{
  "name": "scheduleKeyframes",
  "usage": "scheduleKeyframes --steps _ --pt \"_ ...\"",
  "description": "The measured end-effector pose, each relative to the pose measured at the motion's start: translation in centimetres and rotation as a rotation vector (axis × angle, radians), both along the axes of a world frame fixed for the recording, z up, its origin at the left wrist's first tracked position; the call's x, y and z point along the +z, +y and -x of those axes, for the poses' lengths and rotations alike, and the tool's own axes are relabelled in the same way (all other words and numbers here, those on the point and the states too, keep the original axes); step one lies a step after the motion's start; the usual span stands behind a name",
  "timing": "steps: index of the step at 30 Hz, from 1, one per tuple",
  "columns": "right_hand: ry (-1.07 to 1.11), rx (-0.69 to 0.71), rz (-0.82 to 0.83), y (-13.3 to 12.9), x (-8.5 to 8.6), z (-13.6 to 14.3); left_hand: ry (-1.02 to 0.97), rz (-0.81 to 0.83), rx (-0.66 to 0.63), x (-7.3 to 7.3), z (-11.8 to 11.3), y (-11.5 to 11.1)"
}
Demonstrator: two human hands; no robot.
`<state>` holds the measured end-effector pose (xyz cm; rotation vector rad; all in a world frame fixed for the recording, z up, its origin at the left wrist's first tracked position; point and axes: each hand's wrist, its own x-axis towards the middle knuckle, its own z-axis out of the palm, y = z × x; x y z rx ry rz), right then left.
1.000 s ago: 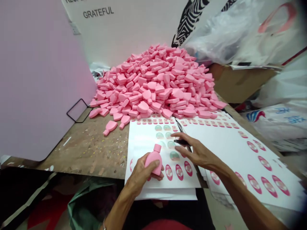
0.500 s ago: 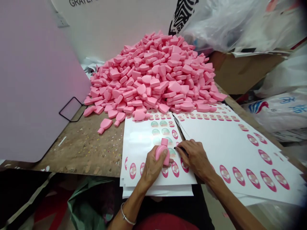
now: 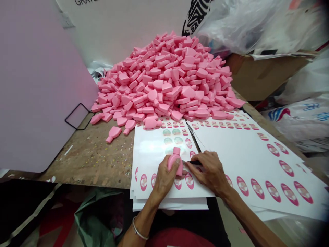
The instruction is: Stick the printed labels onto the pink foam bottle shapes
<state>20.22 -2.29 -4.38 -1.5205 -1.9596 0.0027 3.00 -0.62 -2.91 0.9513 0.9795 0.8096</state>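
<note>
My left hand (image 3: 166,175) is closed around a small pink bottle-shaped piece (image 3: 176,161), held upright with its neck up over a sticker sheet (image 3: 149,154). Close by on the right, my right hand (image 3: 209,169) grips a thin black tool (image 3: 194,162) whose pale tip points at the bottle's side. Whether it is a knife or tweezers I cannot tell. Green round stickers (image 3: 178,140) and pink oval stickers (image 3: 189,180) show on the sheet around my hands. Part of the sheet lies hidden under both hands.
A large heap of pink bottle pieces (image 3: 164,79) covers the back of the table. More sticker sheets (image 3: 231,147) lie at the right. A pale panel (image 3: 43,85) with a black wire frame (image 3: 77,116) stands left. A cardboard box (image 3: 259,75) and plastic bags (image 3: 308,113) are beyond the right edge.
My right hand has turned, so more of the black tool shows, its tip now by the bottle. The green sticker beside the bottle no longer shows. My left hand keeps its hold.
</note>
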Motion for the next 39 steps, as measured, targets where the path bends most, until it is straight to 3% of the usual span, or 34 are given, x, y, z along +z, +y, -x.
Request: scheduleKeyframes --steps 2,7,9,12,17,39 --pt "0.099 -0.006 0.005 -0.4 0.7 -0.1 -0.031 0.022 0.008 0.1 0.2 0.0" --pt "0.562 -0.234 0.207 -0.8 3.0 -0.2 -0.113 0.079 0.052 0.5 0.6 -0.2" --pt "0.628 -0.222 0.287 -0.8 3.6 0.5 -0.226 0.151 0.12 0.8 0.7 -0.4" --pt "0.673 -0.131 0.37 -0.6 3.9 2.0 -0.358 0.243 0.188 1.5 0.6 -0.7" --pt "0.752 -0.045 0.39 -0.4 3.6 3.9 -0.395 0.227 0.18 2.5 0.7 -0.8" --pt "0.653 -0.075 0.283 -0.4 3.8 5.0 -0.416 0.227 0.181 2.6 1.2 -0.7"
